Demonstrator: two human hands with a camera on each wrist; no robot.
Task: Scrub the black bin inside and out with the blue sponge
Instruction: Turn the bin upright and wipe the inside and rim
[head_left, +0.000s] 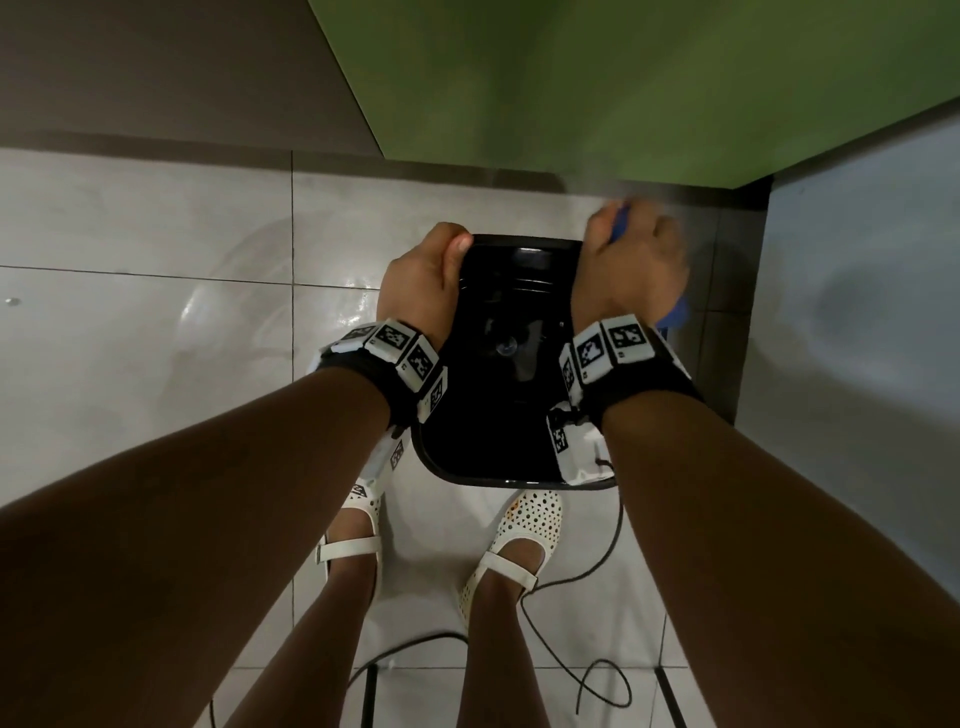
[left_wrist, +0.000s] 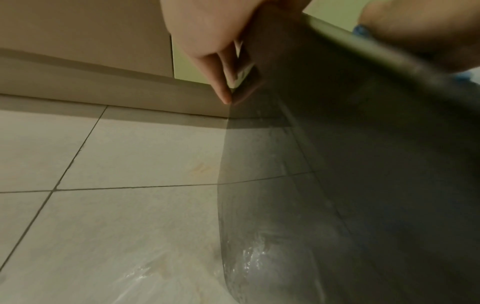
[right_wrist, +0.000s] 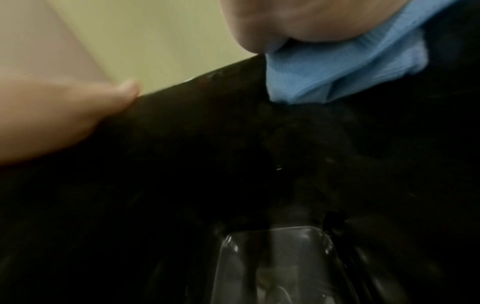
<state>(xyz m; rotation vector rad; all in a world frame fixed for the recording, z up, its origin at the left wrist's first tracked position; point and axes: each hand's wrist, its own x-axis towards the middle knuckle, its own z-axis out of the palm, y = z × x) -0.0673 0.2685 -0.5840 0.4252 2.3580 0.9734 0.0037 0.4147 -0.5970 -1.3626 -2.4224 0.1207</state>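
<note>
Now the left hand clamps the black bin rim at centre frame, steadying it, while the right hand grips the blue sponge against the right rim.

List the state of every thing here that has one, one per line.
black bin: upright on the floor, open-topped, wet inside.
blue sponge: held against the bin's right rim.
left hand: grips the left rim.
right hand: grips the sponge.
floor: wet near the bin.

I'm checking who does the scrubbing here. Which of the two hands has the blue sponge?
The right hand grips the sponge at the bin's right rim; the left hand only holds the left rim.
</note>
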